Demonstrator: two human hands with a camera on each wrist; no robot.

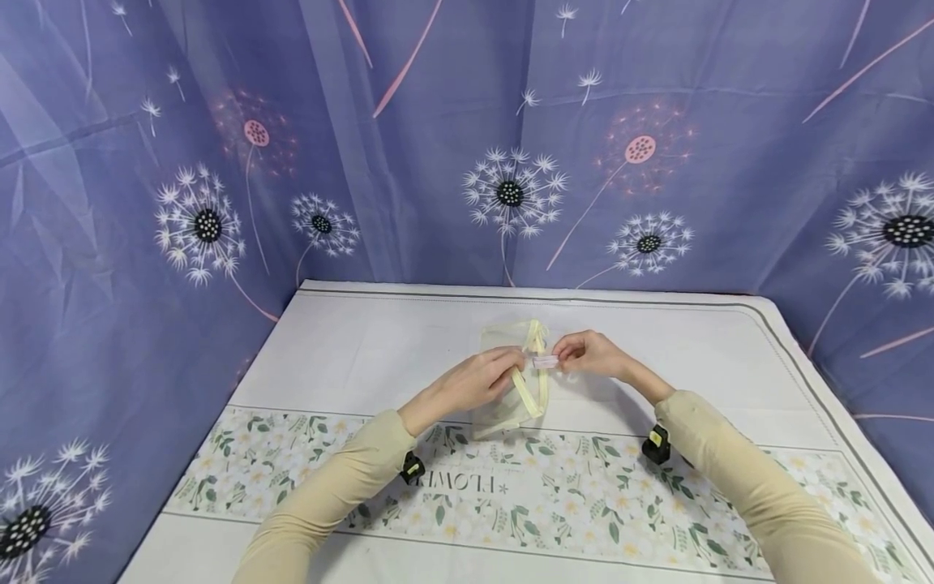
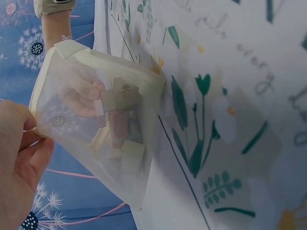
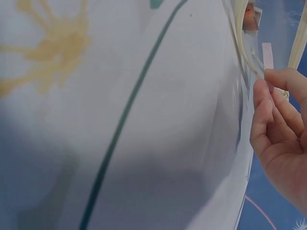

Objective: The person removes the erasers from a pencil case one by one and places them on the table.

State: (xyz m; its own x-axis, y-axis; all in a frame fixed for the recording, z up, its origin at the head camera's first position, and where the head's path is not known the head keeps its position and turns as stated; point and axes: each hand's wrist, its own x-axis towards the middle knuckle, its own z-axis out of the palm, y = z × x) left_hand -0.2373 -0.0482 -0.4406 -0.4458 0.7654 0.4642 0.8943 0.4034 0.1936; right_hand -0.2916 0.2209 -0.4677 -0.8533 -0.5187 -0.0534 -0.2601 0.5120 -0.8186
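Observation:
A see-through mesh pouch with pale yellow edging stands on the table, its mouth turned to the right. My left hand pinches the edging of that mouth and holds it apart. Between thumb and fingertips, my right hand grips a small flat pale pink-and-white piece, which is at the mouth of the pouch. Through the mesh in the left wrist view, several small blocky things, one of them whitish, lie inside; their kind is blurred. An orange-and-white item shows at the pouch in the right wrist view.
A white tablecloth with a printed flower band covers the table. Purple dandelion-patterned curtains hang behind and at both sides. A black wrist device sits by the right sleeve, another by the left.

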